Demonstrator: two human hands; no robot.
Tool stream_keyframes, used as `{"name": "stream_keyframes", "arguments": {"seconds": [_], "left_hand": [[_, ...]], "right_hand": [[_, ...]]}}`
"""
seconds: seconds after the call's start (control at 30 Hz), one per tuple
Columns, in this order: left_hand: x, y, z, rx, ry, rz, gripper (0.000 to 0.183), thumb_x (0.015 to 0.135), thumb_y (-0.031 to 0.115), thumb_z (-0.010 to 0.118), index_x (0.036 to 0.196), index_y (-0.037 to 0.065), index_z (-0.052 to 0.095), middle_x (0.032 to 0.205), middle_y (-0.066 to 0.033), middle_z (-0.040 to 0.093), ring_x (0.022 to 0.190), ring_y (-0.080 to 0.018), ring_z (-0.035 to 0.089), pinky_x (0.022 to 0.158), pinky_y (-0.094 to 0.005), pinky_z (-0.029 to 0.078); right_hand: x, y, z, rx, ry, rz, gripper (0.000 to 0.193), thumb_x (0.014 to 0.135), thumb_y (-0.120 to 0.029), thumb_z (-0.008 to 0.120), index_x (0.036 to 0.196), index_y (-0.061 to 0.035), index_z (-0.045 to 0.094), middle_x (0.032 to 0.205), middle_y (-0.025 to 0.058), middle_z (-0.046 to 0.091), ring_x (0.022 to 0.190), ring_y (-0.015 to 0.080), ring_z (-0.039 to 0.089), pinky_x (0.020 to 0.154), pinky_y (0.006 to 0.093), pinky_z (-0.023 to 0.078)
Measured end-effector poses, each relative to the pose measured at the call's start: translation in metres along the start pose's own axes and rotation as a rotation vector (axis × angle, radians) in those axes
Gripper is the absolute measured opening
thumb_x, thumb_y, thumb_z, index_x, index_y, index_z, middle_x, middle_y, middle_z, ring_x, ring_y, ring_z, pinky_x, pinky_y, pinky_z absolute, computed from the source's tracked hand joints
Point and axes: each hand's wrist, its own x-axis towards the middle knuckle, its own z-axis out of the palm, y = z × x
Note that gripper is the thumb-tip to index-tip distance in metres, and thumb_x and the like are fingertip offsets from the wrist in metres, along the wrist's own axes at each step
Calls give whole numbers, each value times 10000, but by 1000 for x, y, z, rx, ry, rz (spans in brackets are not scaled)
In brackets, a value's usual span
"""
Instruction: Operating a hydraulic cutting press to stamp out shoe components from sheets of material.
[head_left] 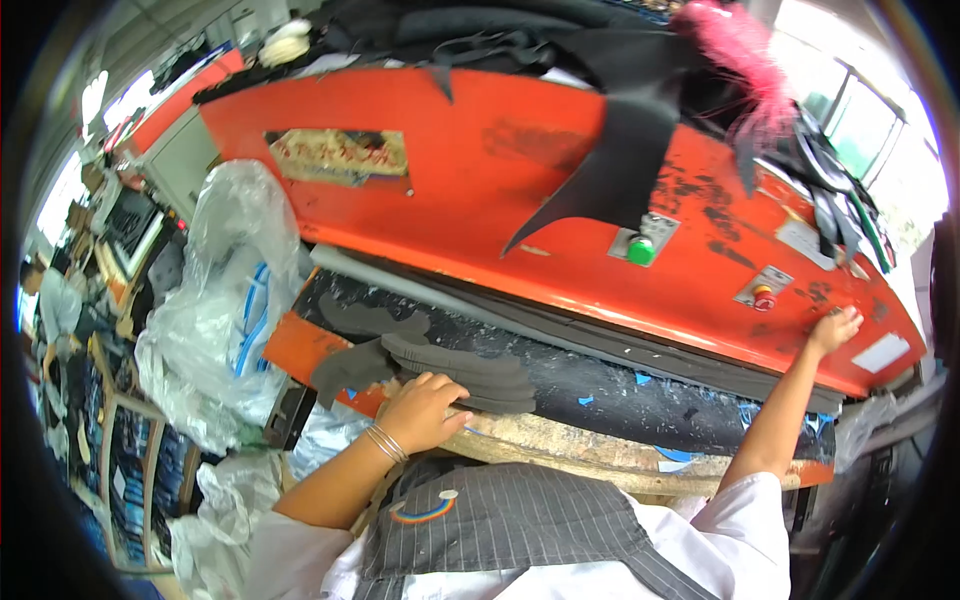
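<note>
My left hand (pixel 422 412) has its fingers curled at the near edge of a stack of dark grey, sole-shaped sheets (pixel 470 370), seemingly gripping it. The fingers partly hide that edge. More grey cut pieces (pixel 375 320) lie just behind and to the left, on a black, scuffed cutting board (pixel 570 365). Far to the right, my right hand (pixel 836 328) is raised against the front of a large orange machine (pixel 450 210). Its fingers are loosely bent and apart, and nothing shows in them. A red button (pixel 763 298) sits to its left.
A green button (pixel 640 250) is on the machine's front, under a hanging black sheet (pixel 630 150). Clear plastic bags (pixel 215 320) crowd the left side. Blue scraps (pixel 642 378) dot the board, and a worn wooden edge (pixel 560 440) runs along its near side. Another person (pixel 55 300) is far left.
</note>
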Motion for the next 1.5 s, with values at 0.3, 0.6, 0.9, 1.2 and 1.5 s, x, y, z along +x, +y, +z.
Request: {"name": "stream_keyframes", "arguments": {"seconds": [0.3,0.6,0.9,1.2,1.5], "left_hand": [[-52,14,53,109,134,24,205,801,267,681,828,68,637,895,-96,630,829,-316,572,736,-422,482],[-50,15,73,199,252,-14,261,829,291,644,671,87,605,716,-89,527,757,-307,541,685,-436,434],[-64,-5,77,103,323,-19,238,800,263,661,654,84,602,709,-62,522,749,-277,539,684,-412,439],[-50,-8,57,13,-98,-64,256,813,361,630,733,127,698,763,-60,615,774,-277,626,690,-427,520],[-38,-74,17,-436,-838,176,312,894,373,591,978,111,739,906,-100,718,870,-264,684,775,-386,532]], "right_hand": [[-61,-351,-143,655,-292,-946,446,714,-96,740,1144,-146,633,1243,96,590,1148,268,550,1031,457,361],[-58,-487,-112,311,-565,-1552,305,723,-170,636,1018,-219,697,1315,18,497,1220,225,448,816,379,441],[-12,-568,-91,799,-710,-1409,168,691,34,592,841,-32,628,914,114,638,928,303,594,814,359,496],[15,-576,-70,871,-88,-492,119,883,15,545,975,90,549,997,194,504,509,185,584,326,173,551],[-329,-563,-130,872,-1460,-334,610,839,-415,702,1282,-39,519,1178,207,583,1098,346,568,885,441,491]]}}
